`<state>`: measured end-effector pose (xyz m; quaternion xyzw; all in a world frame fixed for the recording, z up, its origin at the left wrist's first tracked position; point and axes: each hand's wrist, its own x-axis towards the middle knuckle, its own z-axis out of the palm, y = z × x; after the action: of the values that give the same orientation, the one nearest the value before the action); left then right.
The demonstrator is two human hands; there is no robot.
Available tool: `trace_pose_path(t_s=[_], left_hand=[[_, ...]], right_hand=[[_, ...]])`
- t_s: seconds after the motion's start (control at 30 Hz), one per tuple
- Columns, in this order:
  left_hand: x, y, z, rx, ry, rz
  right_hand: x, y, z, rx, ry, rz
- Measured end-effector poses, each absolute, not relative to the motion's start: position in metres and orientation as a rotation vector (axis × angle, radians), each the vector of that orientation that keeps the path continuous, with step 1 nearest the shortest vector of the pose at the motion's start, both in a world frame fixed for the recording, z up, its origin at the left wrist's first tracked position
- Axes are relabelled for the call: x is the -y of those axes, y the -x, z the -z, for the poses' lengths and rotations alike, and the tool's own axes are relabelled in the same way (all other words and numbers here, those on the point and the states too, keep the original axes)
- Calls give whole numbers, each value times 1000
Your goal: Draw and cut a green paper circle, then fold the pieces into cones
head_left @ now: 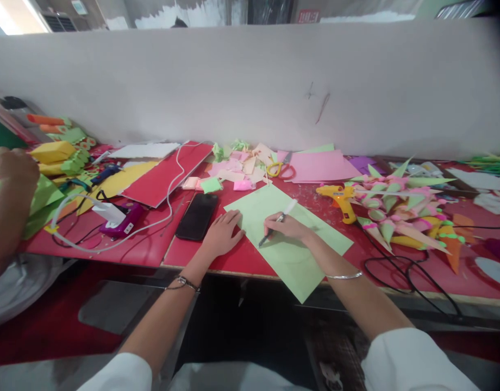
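A light green sheet of paper (291,239) lies at a slant on the red table and overhangs its front edge. My right hand (286,227) is closed round a pen (280,218), whose tip points down at the sheet's left part. Flat beside the sheet's left edge rests my left hand (223,233), fingers spread, fingertips at the paper and nothing held. Just left of that hand is a black phone (198,217).
Right: a yellow glue gun (342,200), cones of coloured paper (397,203) and black cable. Behind: scissors (280,168), pink sheets (321,165), paper scraps (237,164). Left: red board (164,176), purple power strip (125,221), white cable, another person's hand (16,165).
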<state>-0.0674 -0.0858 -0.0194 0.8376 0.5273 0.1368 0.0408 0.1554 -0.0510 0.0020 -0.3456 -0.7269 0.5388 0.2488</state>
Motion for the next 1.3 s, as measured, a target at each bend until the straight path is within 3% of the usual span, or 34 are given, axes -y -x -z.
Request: trace_pose_path(t_s=[0.47,0.77,1.0,1.3], left_hand=[[87,67,17,-1618,-2551,-424],[87,67,17,-1614,-2564,-415],[86,67,18,-1624,-2567,-400],[86,67,20,-1615,-2579,-425]], right_hand=[[28,-149,25,1488,1209,-996],[23,-145,25,1455,1265,-1023],[36,-150,13,1706,1072,-1289],[30,-146,19,1665,1065,-1252]])
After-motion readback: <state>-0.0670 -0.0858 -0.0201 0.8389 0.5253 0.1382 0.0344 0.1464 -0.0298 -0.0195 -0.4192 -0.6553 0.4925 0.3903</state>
